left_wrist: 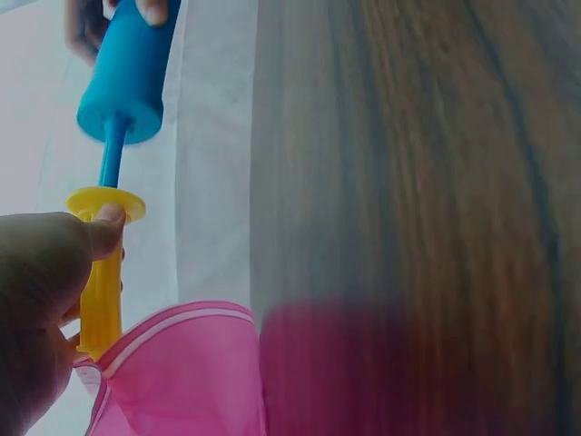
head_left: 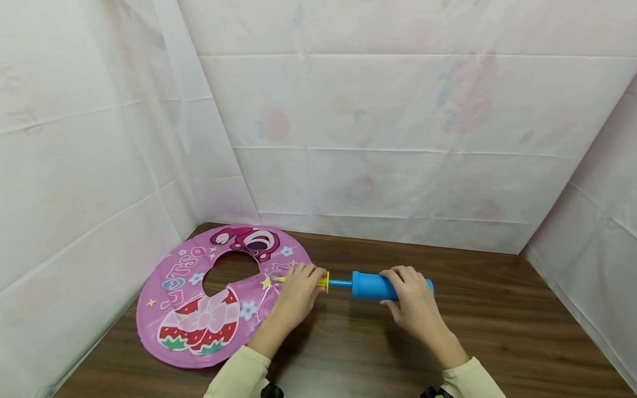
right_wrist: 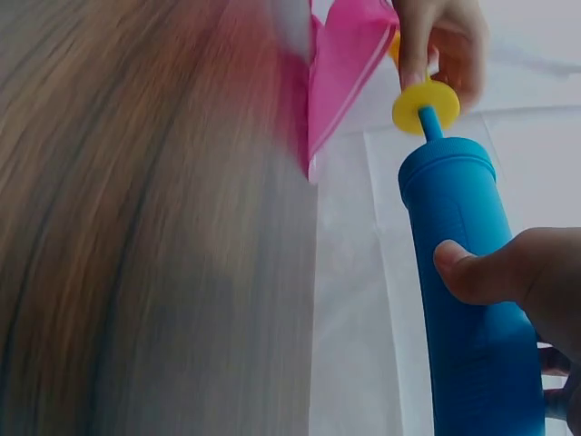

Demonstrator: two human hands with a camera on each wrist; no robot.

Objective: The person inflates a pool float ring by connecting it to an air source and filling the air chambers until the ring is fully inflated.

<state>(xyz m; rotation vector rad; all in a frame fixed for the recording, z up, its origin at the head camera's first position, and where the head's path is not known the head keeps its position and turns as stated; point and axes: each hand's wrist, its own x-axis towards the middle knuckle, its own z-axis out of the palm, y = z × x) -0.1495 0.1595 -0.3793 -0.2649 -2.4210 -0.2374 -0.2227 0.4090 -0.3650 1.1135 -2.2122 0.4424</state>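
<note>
A pink inflatable swim ring with a bear print and strawberry slices lies at the left of the table. Beside its right rim, my left hand grips the yellow handle of a hand pump, thumb just under the round flange. The handle's thin yellow tip meets the ring near a yellow star, at the clear valve area. A short length of blue rod shows between the flange and the pump's blue barrel. My right hand wraps round that barrel, its thumb along the side in the right wrist view.
The brown wooden table extends to the right and in front of the hands. White cloth with faded fruit prints hangs behind the table and along both sides. The ring's left rim comes close to the left cloth.
</note>
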